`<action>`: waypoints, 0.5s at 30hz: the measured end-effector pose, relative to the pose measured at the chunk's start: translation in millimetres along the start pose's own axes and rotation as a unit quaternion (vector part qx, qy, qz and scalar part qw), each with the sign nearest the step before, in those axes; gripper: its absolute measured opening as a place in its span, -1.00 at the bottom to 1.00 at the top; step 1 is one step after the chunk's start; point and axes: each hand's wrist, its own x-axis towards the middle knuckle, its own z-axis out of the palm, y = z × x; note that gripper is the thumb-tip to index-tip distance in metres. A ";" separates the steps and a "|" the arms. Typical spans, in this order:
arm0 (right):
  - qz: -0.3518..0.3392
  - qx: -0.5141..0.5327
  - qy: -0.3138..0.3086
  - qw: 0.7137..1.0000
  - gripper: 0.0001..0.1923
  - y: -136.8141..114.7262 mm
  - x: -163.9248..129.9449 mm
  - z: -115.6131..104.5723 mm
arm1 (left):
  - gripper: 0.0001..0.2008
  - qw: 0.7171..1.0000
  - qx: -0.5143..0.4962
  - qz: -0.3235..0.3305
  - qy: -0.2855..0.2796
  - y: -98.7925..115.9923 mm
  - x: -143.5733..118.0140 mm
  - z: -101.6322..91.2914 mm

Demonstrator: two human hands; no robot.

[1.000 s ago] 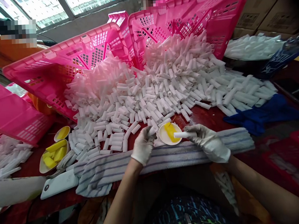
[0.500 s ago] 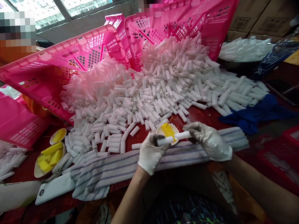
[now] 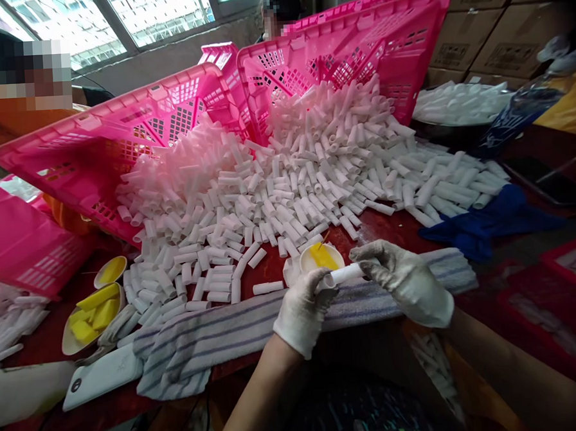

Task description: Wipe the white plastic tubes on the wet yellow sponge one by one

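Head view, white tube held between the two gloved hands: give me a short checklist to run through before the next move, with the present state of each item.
1. White tube gripped at both ends by left hand and right hand: ok.
2. Both hands gloved: ok.
3. Small dish with yellow paste right behind the tube, upright: ok.
4. Striped towel lies along the table edge under the hands: ok.
5. Loose tube pile spilling from the tipped pink crates, close to the dish: ok.
6. Whether the tube end already carries paste: cannot tell.
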 end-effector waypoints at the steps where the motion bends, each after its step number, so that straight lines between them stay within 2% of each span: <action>1: -0.002 -0.022 -0.010 1.000 -0.41 0.8 0.2 -1.6 | -0.77 1.000 0.008 0.007 -0.009 2.7 -1.1 -0.6; 3: -0.021 -0.075 -0.029 0.997 -0.47 3.9 -0.4 -5.8 | -0.78 0.999 0.027 0.010 -0.019 9.0 -2.7 -2.4; 5: -0.085 -0.157 -0.070 0.981 -0.63 5.7 -3.5 -9.7 | -0.77 0.998 0.038 -0.030 -0.030 14.5 -3.5 -2.7; 7: -0.167 -0.242 -0.134 0.946 -0.74 4.3 -9.3 -10.8 | -0.52 0.992 0.031 -0.113 -0.046 17.4 -3.8 1.2; 9: -0.261 -0.311 -0.166 0.899 -0.73 1.5 -16.6 -7.2 | -0.38 0.979 0.010 -0.189 -0.075 17.6 -4.1 10.8; 10: -0.304 -0.334 -0.158 0.878 -0.72 1.0 -20.4 -3.7 | -0.37 0.975 0.000 -0.207 -0.081 17.4 -4.6 17.4; 12: -0.358 -0.363 -0.091 0.855 -0.73 3.2 -27.6 4.2 | -0.39 0.975 0.004 -0.212 -0.061 17.8 -7.0 33.3; 13: -0.356 -0.367 -0.047 0.858 -0.72 5.6 -31.4 7.0 | -0.41 0.978 0.017 -0.205 -0.032 18.9 -8.9 41.9; 15: -0.279 -0.340 0.027 0.898 -0.70 9.1 -40.4 5.4 | -0.47 0.982 0.044 -0.182 0.005 22.2 -14.0 58.3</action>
